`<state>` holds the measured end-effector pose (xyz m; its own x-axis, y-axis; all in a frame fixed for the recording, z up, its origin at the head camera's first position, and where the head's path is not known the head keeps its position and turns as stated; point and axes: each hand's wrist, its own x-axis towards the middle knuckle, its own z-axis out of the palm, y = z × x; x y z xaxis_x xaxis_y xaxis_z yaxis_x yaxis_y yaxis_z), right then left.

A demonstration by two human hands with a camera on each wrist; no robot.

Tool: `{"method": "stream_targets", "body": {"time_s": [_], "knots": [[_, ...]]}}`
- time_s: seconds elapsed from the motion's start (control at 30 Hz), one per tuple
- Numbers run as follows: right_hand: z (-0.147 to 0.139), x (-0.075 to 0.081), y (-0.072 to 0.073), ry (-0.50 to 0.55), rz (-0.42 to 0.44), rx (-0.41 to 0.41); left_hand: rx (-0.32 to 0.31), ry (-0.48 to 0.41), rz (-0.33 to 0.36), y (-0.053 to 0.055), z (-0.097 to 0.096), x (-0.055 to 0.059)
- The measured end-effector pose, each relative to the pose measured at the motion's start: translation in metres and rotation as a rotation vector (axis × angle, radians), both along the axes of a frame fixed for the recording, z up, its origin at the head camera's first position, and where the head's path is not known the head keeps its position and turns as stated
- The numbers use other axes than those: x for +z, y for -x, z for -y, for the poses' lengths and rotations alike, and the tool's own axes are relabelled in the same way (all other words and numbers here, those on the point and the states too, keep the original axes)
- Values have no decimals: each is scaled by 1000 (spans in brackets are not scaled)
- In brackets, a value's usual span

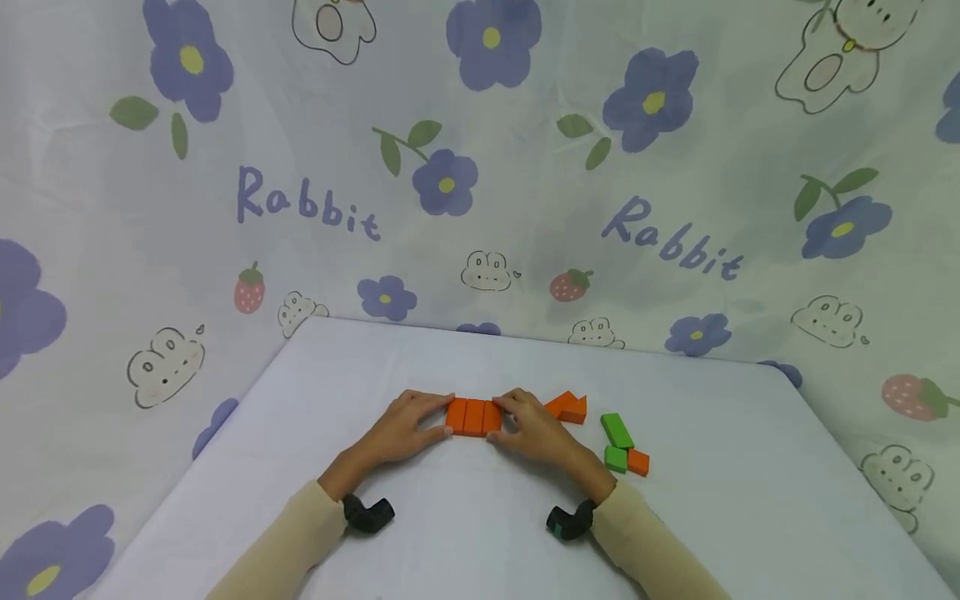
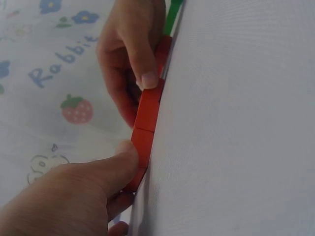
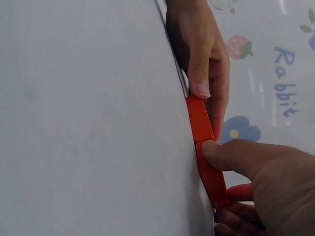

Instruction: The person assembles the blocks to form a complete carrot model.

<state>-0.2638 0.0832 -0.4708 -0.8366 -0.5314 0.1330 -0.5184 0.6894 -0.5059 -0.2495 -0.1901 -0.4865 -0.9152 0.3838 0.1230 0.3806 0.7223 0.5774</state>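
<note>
Three orange blocks stand side by side in a row on the white table, between the two hands in the head view. My left hand (image 1: 405, 427) pinches the left orange block (image 1: 455, 416) between thumb and fingers at its near and far ends. The right orange block (image 1: 492, 419) is pinched the same way by my right hand (image 1: 534, 430). Between them sits the middle orange block (image 1: 473, 417), with no finger visibly on it. In the right wrist view, the right thumb (image 3: 214, 152) presses the near face of an orange block (image 3: 211, 179).
Right of the right hand lie orange pointed pieces (image 1: 573, 409), partly hidden by that hand. Farther right are a long green block (image 1: 617, 431), a small green block (image 1: 616, 459) and a small orange block (image 1: 638, 462). A patterned curtain (image 1: 525, 192) hangs behind the white table (image 1: 465, 533).
</note>
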Motion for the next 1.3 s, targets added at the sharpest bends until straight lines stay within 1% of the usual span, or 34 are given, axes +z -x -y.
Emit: {"method": "stream_targets", "body": {"time_s": [0.1,0.2,0.3,0.67,0.77,0.83,0.97,1.03,1.1,1.17,1.3], "knots": [[0,2,0,-13,14,-5,5,-1,10,1,-1,-1],[-1,3,-1,-23,35,-9,18,-10,37,1,-1,-1],[-1,4,-1,-29,42,-9,29,-22,43,0,0,-1],[1,8,0,-40,8,20,32,-16,25,1,3,1],[0,10,1,-54,37,18,28,-22,30,0,2,1],[-2,14,1,-31,77,10,25,-26,32,-1,2,2],[-13,26,3,57,134,-35,21,-26,26,0,1,1],[-21,34,5,100,125,-62,20,-28,26,0,0,0],[-31,41,9,107,91,-96,21,-28,26,0,0,-2],[-42,47,13,93,64,-136,17,-25,27,0,0,-2],[-63,51,20,8,15,-216,22,-15,21,0,1,1]]}}
